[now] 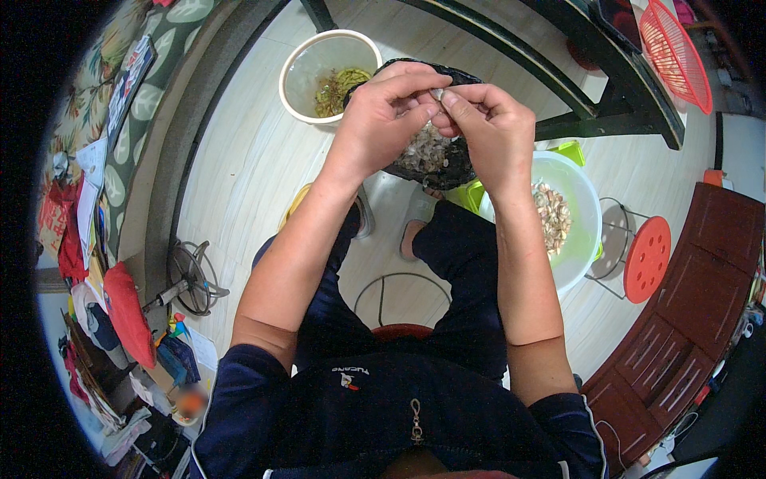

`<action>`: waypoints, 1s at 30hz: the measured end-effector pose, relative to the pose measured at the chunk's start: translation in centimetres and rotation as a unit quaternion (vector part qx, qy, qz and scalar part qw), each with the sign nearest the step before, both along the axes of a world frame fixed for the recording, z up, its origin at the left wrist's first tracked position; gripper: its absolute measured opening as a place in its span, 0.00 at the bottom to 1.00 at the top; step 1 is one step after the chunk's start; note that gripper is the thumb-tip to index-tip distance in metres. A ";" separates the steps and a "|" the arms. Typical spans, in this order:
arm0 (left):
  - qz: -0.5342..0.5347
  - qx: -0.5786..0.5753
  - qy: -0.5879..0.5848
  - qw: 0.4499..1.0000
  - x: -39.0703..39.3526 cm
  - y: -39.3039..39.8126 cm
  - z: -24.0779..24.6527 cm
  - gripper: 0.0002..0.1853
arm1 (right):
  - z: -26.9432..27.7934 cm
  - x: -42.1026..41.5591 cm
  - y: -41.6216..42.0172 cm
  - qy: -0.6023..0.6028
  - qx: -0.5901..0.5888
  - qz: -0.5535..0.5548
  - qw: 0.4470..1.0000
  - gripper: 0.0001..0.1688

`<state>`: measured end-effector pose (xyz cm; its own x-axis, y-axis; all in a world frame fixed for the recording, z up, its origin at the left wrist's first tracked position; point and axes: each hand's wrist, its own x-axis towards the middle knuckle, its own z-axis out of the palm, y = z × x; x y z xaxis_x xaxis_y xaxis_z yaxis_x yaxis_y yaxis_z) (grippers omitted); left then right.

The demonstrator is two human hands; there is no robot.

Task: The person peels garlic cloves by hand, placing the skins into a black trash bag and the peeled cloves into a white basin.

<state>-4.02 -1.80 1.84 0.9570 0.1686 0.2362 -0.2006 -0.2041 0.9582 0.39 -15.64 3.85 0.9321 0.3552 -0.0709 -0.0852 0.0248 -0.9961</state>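
Observation:
A small pale garlic clove (437,93) is pinched between the fingertips of both hands. My left hand (383,114) comes at it from the left, thumb and index finger close around it. My right hand (492,120) grips it between thumb and bent fingers, partly hiding it. Right below the hands is a black plastic bag (458,167), spread wide and holding a heap of whitish papery skins (422,152). To the right, partly behind my right forearm, a pale translucent basin (589,191) contains many garlic cloves (553,218).
A cream-rimmed waste bin (289,90) with greenish scraps stands beyond my left hand. Dark table legs (643,114) frame the far side. A red round stool (647,260) is at right, before a brown wooden cabinet (682,323). A red plastic basket (676,60) sits at upper right.

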 end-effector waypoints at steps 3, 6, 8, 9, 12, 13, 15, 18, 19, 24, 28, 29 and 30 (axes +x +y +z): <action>0.008 0.033 -0.012 0.999 0.2 0.1 -0.5 0.13 | -0.2 0.1 -0.1 -0.005 -0.019 0.002 1.000 0.08; 0.012 0.030 -0.021 0.999 0.2 0.1 -0.8 0.14 | -0.4 0.3 -0.2 0.024 0.004 0.026 0.999 0.09; 0.006 -0.003 -0.001 1.000 0.1 0.0 -0.8 0.14 | -0.4 0.1 -0.1 0.028 -0.011 0.029 0.999 0.09; 0.000 -0.030 0.019 0.999 0.2 0.0 -0.7 0.14 | -0.4 0.1 -0.1 0.029 -0.019 0.031 0.999 0.09; 0.004 -0.087 0.057 0.995 0.1 -0.3 -0.3 0.15 | -1.3 0.1 0.1 0.036 0.013 0.046 0.998 0.09; 0.009 -0.102 0.065 0.993 0.1 -0.4 -0.2 0.15 | -1.3 0.1 0.1 0.055 0.035 0.050 0.997 0.10; -0.001 -0.126 0.066 0.990 0.1 -0.3 -0.5 0.15 | -1.4 0.2 0.0 0.095 0.081 0.057 0.991 0.10; -0.006 -0.146 0.064 0.987 0.1 -0.5 -0.8 0.14 | -1.3 0.3 0.1 0.127 0.127 0.049 0.982 0.11; -0.006 -0.149 0.063 0.987 0.2 -0.6 -0.8 0.13 | -1.2 0.3 0.1 0.131 0.125 0.045 0.982 0.11; -0.002 -0.183 0.087 0.979 0.3 -0.5 -0.3 0.13 | -1.0 0.2 0.1 0.102 0.080 0.034 0.991 0.09; 0.017 -0.151 0.068 0.986 0.2 -0.3 -0.3 0.13 | -0.3 0.3 -0.2 0.078 0.056 0.030 0.995 0.10; 0.013 -0.142 0.061 0.988 0.2 -0.2 -0.3 0.13 | -0.3 0.4 -0.4 0.074 0.052 0.036 0.995 0.10; 0.008 -0.134 0.053 0.990 0.2 -0.1 -0.3 0.13 | -0.3 0.4 -0.5 0.070 0.048 0.041 0.996 0.10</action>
<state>-3.79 -1.94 1.53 0.9707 0.2269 0.0788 -0.0939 0.0569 0.9940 0.83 -16.17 3.54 0.8829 0.4412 -0.1607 -0.2290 0.1060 -0.9676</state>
